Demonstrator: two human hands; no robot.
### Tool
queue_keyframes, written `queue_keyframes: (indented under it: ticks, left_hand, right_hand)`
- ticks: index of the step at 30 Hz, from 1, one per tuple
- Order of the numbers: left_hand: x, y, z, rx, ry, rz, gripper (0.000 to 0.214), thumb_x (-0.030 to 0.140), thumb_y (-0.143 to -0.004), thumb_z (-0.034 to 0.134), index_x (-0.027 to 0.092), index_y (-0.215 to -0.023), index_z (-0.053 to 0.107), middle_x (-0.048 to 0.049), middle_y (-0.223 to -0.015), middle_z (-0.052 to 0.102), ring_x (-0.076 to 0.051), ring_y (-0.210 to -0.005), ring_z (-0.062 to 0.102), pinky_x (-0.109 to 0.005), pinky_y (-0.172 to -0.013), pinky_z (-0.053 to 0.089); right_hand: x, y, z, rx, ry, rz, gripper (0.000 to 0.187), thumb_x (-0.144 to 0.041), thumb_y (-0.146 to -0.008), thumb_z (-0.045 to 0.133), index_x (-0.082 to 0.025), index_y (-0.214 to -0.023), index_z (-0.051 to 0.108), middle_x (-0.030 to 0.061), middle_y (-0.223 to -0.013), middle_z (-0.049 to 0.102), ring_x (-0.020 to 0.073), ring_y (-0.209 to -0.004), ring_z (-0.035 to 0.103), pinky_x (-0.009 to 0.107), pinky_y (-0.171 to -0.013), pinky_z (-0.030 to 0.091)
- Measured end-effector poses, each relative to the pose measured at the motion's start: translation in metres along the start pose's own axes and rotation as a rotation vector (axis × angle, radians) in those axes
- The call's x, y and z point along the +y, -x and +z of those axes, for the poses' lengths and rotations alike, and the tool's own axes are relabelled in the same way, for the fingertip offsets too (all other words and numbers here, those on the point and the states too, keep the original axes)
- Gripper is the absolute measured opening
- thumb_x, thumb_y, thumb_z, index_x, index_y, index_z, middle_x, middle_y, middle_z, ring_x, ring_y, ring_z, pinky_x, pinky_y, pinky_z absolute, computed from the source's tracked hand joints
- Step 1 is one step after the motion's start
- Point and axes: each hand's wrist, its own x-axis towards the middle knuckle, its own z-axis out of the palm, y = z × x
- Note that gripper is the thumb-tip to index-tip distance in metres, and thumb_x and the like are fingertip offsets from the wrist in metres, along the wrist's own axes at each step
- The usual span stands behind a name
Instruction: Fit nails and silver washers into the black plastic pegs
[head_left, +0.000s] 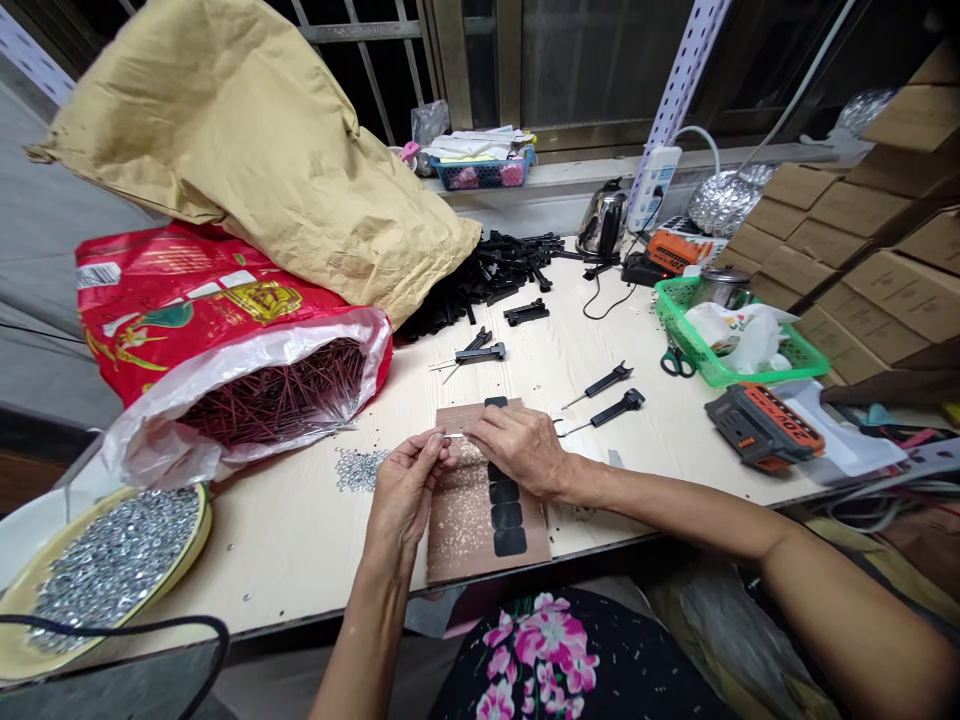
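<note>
My left hand [405, 485] is closed in a pinch at one end of a thin metal rod [454, 435]. At the rod's other end, my right hand [521, 452] is closed too, its fingertips over it. Both hands are above a brown board [461, 545] that carries a row of black square patches [508, 515]. A small heap of shiny metal pieces [358, 470] lies just left of my left hand. Beyond my right hand are two black-handled pieces with thin metal shafts [619, 407]. Similar black pieces [480, 354] lie past the board. My fingers hide the rod's ends.
A red bag [172, 290] of dark thin rods [292, 400] lies left, under a tan sack [225, 120]. A yellow bowl [204, 530] holds metal bits. Black parts [502, 265] are heaped behind. Right are a green basket [780, 372], scissors [677, 362], a battery pack [765, 425] and boxes [877, 300].
</note>
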Motion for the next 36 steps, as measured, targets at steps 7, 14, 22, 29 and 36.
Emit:
queue_keyframes:
  ticks: [7, 14, 22, 29, 36]
  left_hand:
    - [-0.006, 0.002, -0.001, 0.018, -0.215, 0.176, 0.033, 0.031, -0.060, 0.080, 0.011, -0.083, 0.068, 0.0011, -0.067, 0.063, -0.008, -0.058, 0.059, -0.021, -0.061, 0.051]
    - [-0.010, 0.001, -0.004, 0.014, -0.274, 0.202, 0.031, 0.034, -0.064, 0.078, 0.013, -0.084, 0.067, 0.0008, -0.070, 0.064, -0.010, -0.059, 0.060, -0.024, -0.063, 0.051]
    - [-0.013, 0.000, -0.006, 0.012, -0.337, 0.229, 0.032, 0.036, -0.064, 0.076, 0.013, -0.084, 0.067, 0.0003, -0.067, 0.064, -0.011, -0.057, 0.060, -0.024, -0.060, 0.049]
    - [-0.012, -0.003, -0.008, -0.014, -0.368, 0.216, 0.032, 0.036, -0.066, 0.076, 0.012, -0.084, 0.067, -0.0011, -0.069, 0.065, -0.012, -0.058, 0.061, -0.023, -0.060, 0.049]
    - [-0.014, -0.006, -0.011, -0.023, -0.431, 0.219, 0.033, 0.039, -0.065, 0.076, 0.013, -0.084, 0.068, -0.0027, -0.072, 0.067, -0.014, -0.060, 0.063, -0.025, -0.060, 0.050]
  right_hand:
    - [-0.003, -0.001, 0.000, -0.006, 0.018, 0.013, 0.027, -0.025, -0.097, 0.039, -0.016, -0.085, 0.061, 0.0031, -0.078, 0.062, 0.0139, -0.073, 0.053, 0.027, -0.063, 0.031]
    - [-0.005, 0.002, 0.004, -0.021, 0.018, 0.016, 0.028, -0.028, -0.098, 0.038, -0.016, -0.085, 0.060, 0.0037, -0.076, 0.061, 0.0148, -0.071, 0.052, 0.028, -0.062, 0.030]
    - [-0.003, -0.001, 0.002, -0.139, -0.083, 0.080, 0.027, -0.029, -0.099, 0.038, -0.016, -0.089, 0.059, 0.0034, -0.081, 0.059, 0.0119, -0.070, 0.052, 0.025, -0.057, 0.030]
    - [0.001, -0.002, -0.002, -0.209, -0.137, 0.016, 0.023, -0.027, -0.098, 0.039, -0.017, -0.102, 0.060, 0.0055, -0.096, 0.055, 0.0108, -0.072, 0.051, 0.022, -0.052, 0.031]
    - [0.004, -0.001, -0.002, -0.259, -0.254, 0.123, 0.021, -0.030, -0.096, 0.044, -0.016, -0.097, 0.059, 0.0034, -0.091, 0.056, 0.0106, -0.071, 0.052, 0.022, -0.054, 0.033]
